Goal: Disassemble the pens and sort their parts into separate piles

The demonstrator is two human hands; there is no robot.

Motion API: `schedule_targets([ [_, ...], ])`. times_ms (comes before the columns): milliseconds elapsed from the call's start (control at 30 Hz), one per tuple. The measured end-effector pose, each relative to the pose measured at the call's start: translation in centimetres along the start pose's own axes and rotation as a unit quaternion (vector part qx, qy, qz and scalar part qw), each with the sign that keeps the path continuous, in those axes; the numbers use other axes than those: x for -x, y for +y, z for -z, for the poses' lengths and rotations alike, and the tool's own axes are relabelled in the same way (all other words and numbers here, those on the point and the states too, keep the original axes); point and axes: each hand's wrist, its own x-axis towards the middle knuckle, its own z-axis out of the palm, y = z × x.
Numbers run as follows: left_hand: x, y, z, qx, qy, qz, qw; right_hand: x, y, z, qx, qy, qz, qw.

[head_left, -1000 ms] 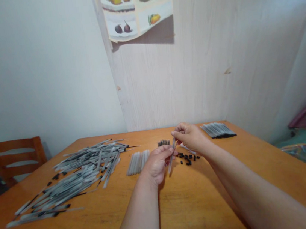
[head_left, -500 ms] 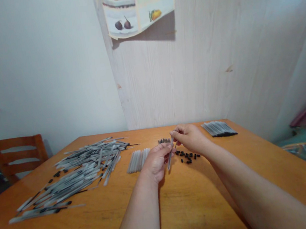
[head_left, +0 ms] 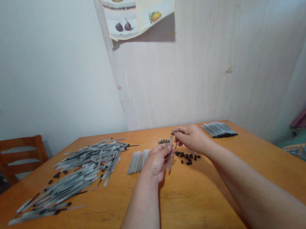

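My left hand [head_left: 159,161] is closed around a translucent pen barrel [head_left: 170,161], which slants with its upper end towards my right hand. Just to the right of the barrel's top, my right hand [head_left: 189,138] pinches a thin dark stick [head_left: 176,145] like a pen refill; its upper part is hidden by the fingers. Below that hand lie several small black plugs [head_left: 187,156]. A row of clear barrels [head_left: 137,161] is beside my left hand, and a cluster of thin dark-tipped sticks [head_left: 163,141] stands out behind it, partly hidden.
A large loose heap of pens and barrels [head_left: 89,167] spreads over the left of the wooden table [head_left: 194,203]. At the back right is a neat row of black-ended pens [head_left: 219,129]. A wooden chair [head_left: 17,152] stands beyond the left edge.
My right hand's fingertips have shifted slightly right, away from the barrel's upper end, which shows more clearly now. My left hand holds the barrel in nearly the same place.
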Motion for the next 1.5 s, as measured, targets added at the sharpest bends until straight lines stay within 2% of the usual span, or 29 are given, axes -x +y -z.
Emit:
schedule_targets([
  [233, 0.0, 0.0, 0.0, 0.003, 0.010, 0.004, 1.000, -0.2, 1.1, 1.0, 0.024, -0.008, -0.042, 0.999],
  [400, -0.1, 0.0, 0.2, 0.007, 0.023, 0.005, 1.000, 0.0, 2.6, 1.7, 0.125, -0.120, -0.094, 0.980],
  [667, 0.0, 0.1, 0.3, 0.012, 0.039, 0.009, 0.999, 0.5, 3.3, -1.2, 0.300, -0.213, -0.151, 0.918],
  [833, 0.0, 0.2, 0.2, 0.002, 0.038, 0.010, 0.999, 0.9, 3.1, -2.4, 0.369, -0.215, -0.171, 0.888],
  [1033, 0.1, 0.2, 0.1, 0.004, 0.041, 0.010, 0.999, 1.4, 2.7, -3.0, 0.406, -0.213, -0.180, 0.870],
  [1200, 0.1, 0.3, 0.0, 0.004, 0.044, 0.008, 0.999, 1.7, 2.4, -3.3, 0.390, -0.218, -0.152, 0.881],
  [1300, 0.2, 0.3, 0.0, 0.002, 0.044, 0.011, 0.999, 1.2, 2.8, -3.0, 0.347, -0.189, -0.147, 0.907],
  [1400, 0.2, 0.3, 0.1, 0.001, 0.040, 0.007, 0.999, 0.5, 3.3, -2.0, 0.244, -0.151, -0.134, 0.949],
  [1500, 0.1, 0.2, 0.2, -0.006, 0.032, 0.004, 0.999, 0.0, 3.4, -0.6, 0.087, -0.110, -0.140, 0.980],
])
